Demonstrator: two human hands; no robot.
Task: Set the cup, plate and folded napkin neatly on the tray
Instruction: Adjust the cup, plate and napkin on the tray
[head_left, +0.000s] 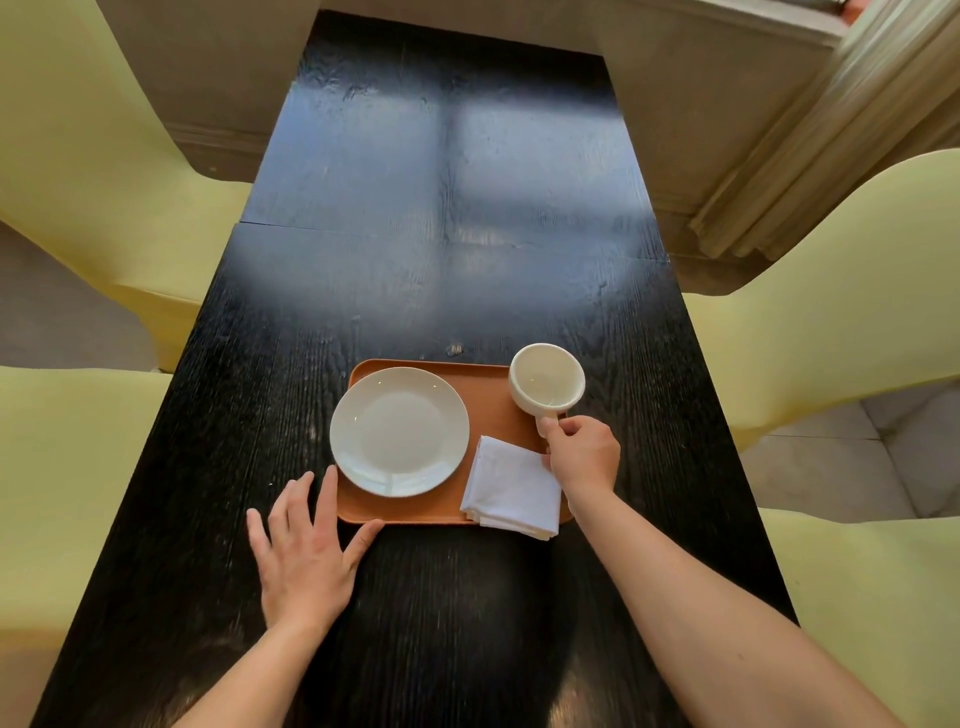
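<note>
An orange tray (498, 400) lies on the black table. A white plate (399, 431) sits on the tray's left half. A folded white napkin (511, 486) rests on the near right corner, overhanging the tray's front edge. My right hand (584, 452) grips the handle of a white cup (546, 381), which is upright at the tray's far right corner, over its edge. My left hand (306, 540) lies flat on the table, fingers spread, with its thumb and forefinger against the tray's near left corner.
The long black wooden table (441, 234) stretches away from me. Pale yellow chairs stand on both sides: two on the left (78, 156) and two on the right (852, 291). A curtain (831, 119) hangs at the far right.
</note>
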